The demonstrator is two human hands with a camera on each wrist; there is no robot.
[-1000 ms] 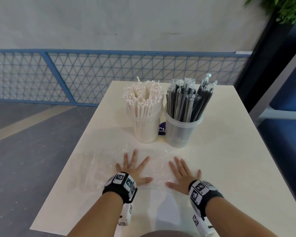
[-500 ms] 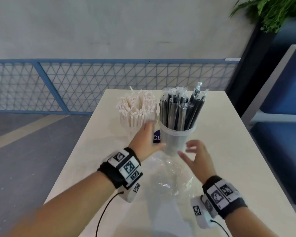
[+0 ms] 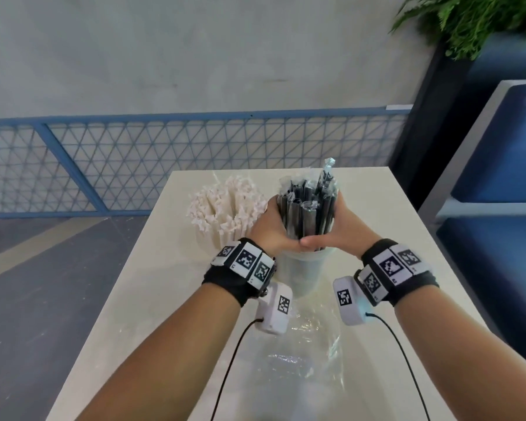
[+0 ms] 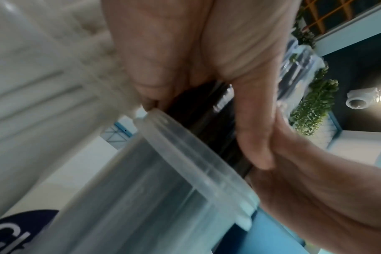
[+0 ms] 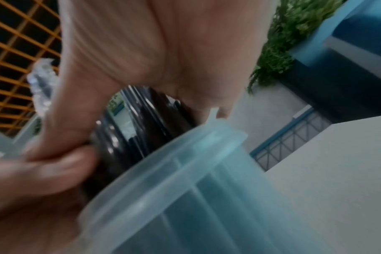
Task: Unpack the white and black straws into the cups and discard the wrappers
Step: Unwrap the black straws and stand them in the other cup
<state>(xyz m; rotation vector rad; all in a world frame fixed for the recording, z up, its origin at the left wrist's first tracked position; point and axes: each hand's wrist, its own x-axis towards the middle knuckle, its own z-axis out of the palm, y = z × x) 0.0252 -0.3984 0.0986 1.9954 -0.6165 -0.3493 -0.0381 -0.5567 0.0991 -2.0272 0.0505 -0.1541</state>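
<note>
A bundle of black straws [image 3: 308, 209] in clear sleeves stands in a translucent plastic cup [image 3: 304, 275] mid-table. Both hands wrap round the bundle just above the cup's rim: my left hand [image 3: 274, 229] from the left, my right hand [image 3: 336, 227] from the right, thumbs meeting in front. The wrist views show the black straws [image 4: 207, 120] [image 5: 137, 130] between palm and thumb, above the cup rim [image 4: 185, 142] [image 5: 163, 158]. To the left, white straws [image 3: 225, 208] fill a second cup, mostly hidden by my left wrist. A clear plastic wrapper [image 3: 304, 354] lies flat on the table near me.
The cream table [image 3: 392, 232] is narrow, with bare surface right of the cups. A blue mesh railing [image 3: 134, 153] runs behind it. A dark planter with green leaves [image 3: 474, 22] and blue seats [image 3: 504, 147] stand at the right.
Both hands lifted off the flat wrapper, reached forward and closed round the black straw bundle above its cup. The head view moved closer to the cups.
</note>
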